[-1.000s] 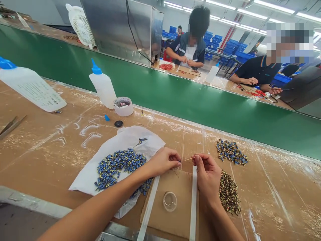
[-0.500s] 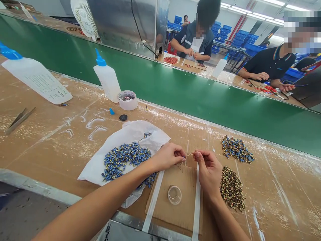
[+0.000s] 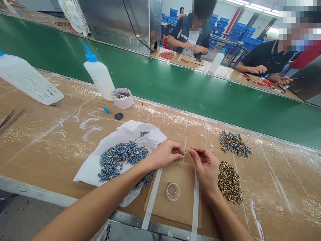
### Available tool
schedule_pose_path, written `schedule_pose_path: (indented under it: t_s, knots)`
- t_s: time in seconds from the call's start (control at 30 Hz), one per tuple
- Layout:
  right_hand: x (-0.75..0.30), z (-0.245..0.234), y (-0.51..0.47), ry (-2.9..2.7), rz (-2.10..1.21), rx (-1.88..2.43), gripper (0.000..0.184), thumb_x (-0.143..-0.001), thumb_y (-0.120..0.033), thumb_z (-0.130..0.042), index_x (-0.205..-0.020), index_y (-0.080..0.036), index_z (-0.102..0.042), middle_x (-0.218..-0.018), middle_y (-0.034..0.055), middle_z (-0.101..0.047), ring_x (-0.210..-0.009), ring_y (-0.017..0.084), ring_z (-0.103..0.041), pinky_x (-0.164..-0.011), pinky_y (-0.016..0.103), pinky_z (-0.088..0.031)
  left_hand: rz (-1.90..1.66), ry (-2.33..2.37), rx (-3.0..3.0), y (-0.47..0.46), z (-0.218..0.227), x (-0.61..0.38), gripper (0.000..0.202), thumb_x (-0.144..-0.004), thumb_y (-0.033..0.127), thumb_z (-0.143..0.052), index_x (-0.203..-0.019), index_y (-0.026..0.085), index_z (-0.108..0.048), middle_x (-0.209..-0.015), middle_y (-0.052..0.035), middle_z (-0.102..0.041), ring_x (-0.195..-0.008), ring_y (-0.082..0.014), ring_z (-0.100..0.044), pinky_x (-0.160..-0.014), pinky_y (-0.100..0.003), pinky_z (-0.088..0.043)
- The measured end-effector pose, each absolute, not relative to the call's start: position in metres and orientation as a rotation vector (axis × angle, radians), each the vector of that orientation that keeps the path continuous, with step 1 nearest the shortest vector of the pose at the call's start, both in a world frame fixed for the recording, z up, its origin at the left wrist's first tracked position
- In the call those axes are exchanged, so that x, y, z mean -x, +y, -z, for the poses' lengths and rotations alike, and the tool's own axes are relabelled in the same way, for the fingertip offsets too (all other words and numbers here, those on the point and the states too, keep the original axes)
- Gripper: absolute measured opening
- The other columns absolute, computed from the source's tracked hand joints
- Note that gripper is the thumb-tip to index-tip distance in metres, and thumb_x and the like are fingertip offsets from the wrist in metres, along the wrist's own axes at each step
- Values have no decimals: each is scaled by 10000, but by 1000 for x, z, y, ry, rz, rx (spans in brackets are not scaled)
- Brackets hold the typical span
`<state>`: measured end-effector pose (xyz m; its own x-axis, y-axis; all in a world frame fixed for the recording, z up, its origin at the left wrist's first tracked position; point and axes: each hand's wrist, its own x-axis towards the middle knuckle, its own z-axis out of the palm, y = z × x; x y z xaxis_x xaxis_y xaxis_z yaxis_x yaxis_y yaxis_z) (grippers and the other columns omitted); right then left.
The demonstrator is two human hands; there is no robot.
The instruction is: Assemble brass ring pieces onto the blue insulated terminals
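Observation:
My left hand [image 3: 169, 153] is closed in a pinch on a small blue piece, mostly hidden by the fingertips. Facing it, my right hand [image 3: 207, 167] pinches a thin yellowish stick [image 3: 186, 152] whose tip reaches the left fingertips. Both hands hover above the far end of a cardboard pad [image 3: 160, 204] edged with white tape. On the pad stands a small clear round cup [image 3: 173, 191]. Left of it, a heap of small blue-and-yellow pieces [image 3: 130, 150] lies on white paper [image 3: 86, 169]. Right of my right hand are a blue-yellow pile [image 3: 234, 144] and a dark-and-yellow pile [image 3: 228, 182].
Two white squeeze bottles [image 3: 100, 78] [image 3: 30, 80], a tape roll [image 3: 122, 98], a black cap [image 3: 118, 116] and tweezers [image 3: 10, 120] are on the left. A green conveyor belt [image 3: 160, 87] runs behind. Two people work across it, with red pieces before them.
The view has shifted slightly, so the bench items appear a little further left. My hands keep the same pinching pose, with the fingertips slightly closer together.

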<state>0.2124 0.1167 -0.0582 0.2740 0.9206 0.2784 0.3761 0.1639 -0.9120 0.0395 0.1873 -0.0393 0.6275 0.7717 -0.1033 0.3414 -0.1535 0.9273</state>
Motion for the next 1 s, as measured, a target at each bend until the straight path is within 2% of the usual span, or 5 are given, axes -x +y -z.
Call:
schedule_pose_path:
  t_s: [0.4,0.57,0.7,0.9,1.0]
  knots:
    - [-211,51,116,-1366,-607,1365,100,-875,-291,-668,-884,-194,-687,-843,39,-716,-776,170,-663,-720,306,-511,-514,845,-1761,187,45,-38,103,-786,219,-649,-826,146,-710,-720,-11,-689,-702,-151,-606,-635,-233,-416]
    - [-228,30,114,-1222,-843,1262,132,-844,-325,-700,-840,-196,-675,-841,48,-704,-793,178,-657,-722,319,-525,-527,831,-1731,189,45,-37,95,-779,217,-662,-820,146,-711,-696,-6,-678,-680,-142,-594,-636,-232,-413]
    - [-235,4,102,-1642,-1263,1074,131,-844,-323,-702,-762,-221,-706,-873,45,-661,-809,186,-629,-729,341,-517,-526,809,-1707,190,45,-37,104,-776,217,-663,-818,132,-706,-714,-18,-682,-692,-144,-600,-644,-232,-424]
    - [-205,2,90,-2006,-1442,1002,130,-899,-308,-649,-831,-247,-742,-933,24,-580,-855,149,-587,-762,295,-477,-526,760,-1673,191,47,-36,85,-778,180,-646,-827,131,-696,-760,-22,-691,-723,-141,-610,-678,-231,-446]
    - [-211,4,93,-2027,-1427,1020,111,-886,-310,-671,-963,-254,-727,-961,29,-589,-856,152,-576,-750,288,-468,-517,756,-1661,191,45,-36,91,-782,183,-641,-836,136,-698,-768,-24,-694,-731,-143,-614,-682,-234,-451]
